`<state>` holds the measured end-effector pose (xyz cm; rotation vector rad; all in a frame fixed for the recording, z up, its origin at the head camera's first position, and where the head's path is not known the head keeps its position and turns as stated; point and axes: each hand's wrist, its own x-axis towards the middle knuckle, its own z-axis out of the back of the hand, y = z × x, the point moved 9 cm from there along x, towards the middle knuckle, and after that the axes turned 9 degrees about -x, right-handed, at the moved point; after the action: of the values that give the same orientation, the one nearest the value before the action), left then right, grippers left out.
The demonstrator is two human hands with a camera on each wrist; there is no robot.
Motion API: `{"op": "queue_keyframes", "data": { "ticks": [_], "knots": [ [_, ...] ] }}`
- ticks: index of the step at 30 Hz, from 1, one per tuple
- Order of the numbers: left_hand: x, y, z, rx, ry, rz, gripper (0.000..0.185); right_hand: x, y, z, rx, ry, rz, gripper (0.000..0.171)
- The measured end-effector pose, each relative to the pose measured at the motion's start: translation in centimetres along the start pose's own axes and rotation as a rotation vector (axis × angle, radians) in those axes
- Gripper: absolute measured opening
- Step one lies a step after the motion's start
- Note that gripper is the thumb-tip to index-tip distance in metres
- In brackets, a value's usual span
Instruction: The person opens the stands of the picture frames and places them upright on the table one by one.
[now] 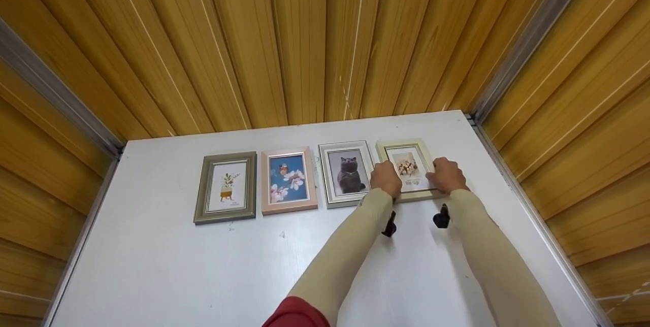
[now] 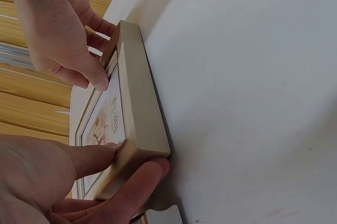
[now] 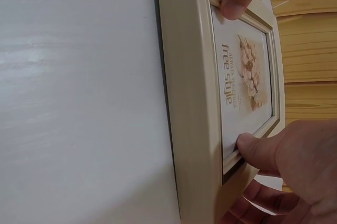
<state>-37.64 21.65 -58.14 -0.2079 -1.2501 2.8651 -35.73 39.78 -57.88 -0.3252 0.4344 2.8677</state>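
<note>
1. Nearest the head camera, two cream sleeves reach up a white tabletop (image 1: 152, 266) to a beige-framed picture of a small bouquet (image 1: 409, 167).
2. The left hand (image 1: 386, 178) pinches the frame's lower left corner, thumb on the glass and fingers (image 2: 131, 192) curled under its edge; the right hand (image 1: 447, 174) grips the lower right corner the same way.
3. The beige frame lies at the right end of a row near the table's far edge, just beside a silver-framed grey cat picture (image 1: 347, 172); a pink-framed blossom picture (image 1: 288, 181) and a grey-green-framed plant picture (image 1: 226, 187) follow leftward.
4. Its long axis runs from near edge to far edge, top pointing away, tilted slightly against its neighbours.
5. To do this well, I judge both hands should turn it evenly, squaring its bottom edge with the row.
</note>
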Motion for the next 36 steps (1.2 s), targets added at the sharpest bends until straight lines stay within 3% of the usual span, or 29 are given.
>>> {"op": "queue_keyframes", "data": {
  "ticks": [8,13,17,23,26,30,36],
  "knots": [
    [0.0,0.0,0.2,-0.007,0.004,-0.017,0.008,0.0,0.1,-0.1,0.004,-0.01,0.012,0.037],
    [-0.2,0.2,0.4,0.007,0.019,0.009,0.008,-0.2,0.4,0.0,-0.004,-0.032,0.026,0.019],
    [-0.4,0.0,0.8,0.011,0.01,0.014,0.008,-0.5,0.6,0.4,-0.003,-0.052,0.026,0.015],
    [-0.9,-1.2,2.2,-0.028,-0.046,-0.042,0.011,-0.7,0.6,1.4,0.03,-0.099,0.004,0.035],
    [-1.3,-1.6,2.8,-0.038,-0.04,-0.052,0.015,-0.7,0.6,2.2,0.046,-0.143,0.0,0.045],
    [-1.5,-1.8,3.1,-0.059,-0.036,-0.051,0.017,-0.9,0.5,3.3,0.07,-0.225,-0.011,0.048],
    [-1.5,-1.6,3.5,-0.091,-0.086,-0.066,0.021,-1.2,0.7,4.2,0.115,-0.339,-0.046,0.05]
  ]
}}
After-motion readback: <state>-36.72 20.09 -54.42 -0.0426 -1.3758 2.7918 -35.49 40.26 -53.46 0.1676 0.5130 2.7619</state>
